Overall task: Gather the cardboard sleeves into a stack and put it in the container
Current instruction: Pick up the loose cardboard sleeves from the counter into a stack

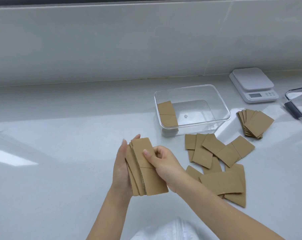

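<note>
Our left hand (120,168) cradles a stack of cardboard sleeves (145,168) above the tabletop (60,135), and our right hand (161,163) pinches its front sleeve. Further right, the clear container (191,110) holds sleeves at its left end. Loose sleeves (219,161) lie beside it, then another pile (254,122) and a scale (253,84).

A stack of flat brown cardboard sleeves (145,170) stands on edge between the hands, the left hand (120,168) cupping its back and the right hand (162,163) pinching its front, edges slightly fanned. Just right of the right hand, loose sleeves (218,160) lie overlapping on the surface. Farther right sits a second fanned stack (254,122). Beyond the hands stands the clear container (221,103), open, with sleeves (167,114) leaning at its left wall.
</note>
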`<state>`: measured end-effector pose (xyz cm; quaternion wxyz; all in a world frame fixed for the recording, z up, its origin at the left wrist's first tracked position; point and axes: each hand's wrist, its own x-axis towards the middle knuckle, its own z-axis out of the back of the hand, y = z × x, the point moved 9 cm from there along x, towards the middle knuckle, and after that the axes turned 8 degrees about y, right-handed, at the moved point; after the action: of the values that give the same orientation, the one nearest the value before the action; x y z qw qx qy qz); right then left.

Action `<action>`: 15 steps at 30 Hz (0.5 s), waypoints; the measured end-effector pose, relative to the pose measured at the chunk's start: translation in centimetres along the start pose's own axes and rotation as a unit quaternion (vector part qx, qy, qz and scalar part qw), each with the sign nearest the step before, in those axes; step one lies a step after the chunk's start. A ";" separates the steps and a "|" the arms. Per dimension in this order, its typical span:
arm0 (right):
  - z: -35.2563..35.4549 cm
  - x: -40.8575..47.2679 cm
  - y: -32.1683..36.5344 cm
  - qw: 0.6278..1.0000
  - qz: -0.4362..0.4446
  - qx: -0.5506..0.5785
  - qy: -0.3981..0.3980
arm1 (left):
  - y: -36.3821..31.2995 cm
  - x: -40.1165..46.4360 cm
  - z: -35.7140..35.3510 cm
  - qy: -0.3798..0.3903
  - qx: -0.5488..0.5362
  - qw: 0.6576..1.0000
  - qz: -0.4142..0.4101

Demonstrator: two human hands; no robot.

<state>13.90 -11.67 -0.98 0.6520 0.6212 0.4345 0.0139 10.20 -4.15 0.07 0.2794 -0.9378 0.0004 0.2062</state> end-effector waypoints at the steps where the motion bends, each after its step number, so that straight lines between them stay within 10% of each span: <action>1: 0.2 -0.1 0.0 1.000 0.004 -0.001 -0.020 | 0.3 0.0 0.2 -0.003 0.020 1.000 0.008; 15: 11.9 -4.6 4.8 0.891 0.184 -0.399 -0.118 | 2.4 0.2 1.0 -0.011 -0.036 0.999 0.011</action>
<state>20.45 -22.64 3.69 0.8771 0.3751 0.1898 0.2324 9.74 -5.61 -2.04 0.2432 -0.9449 -0.0002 0.2192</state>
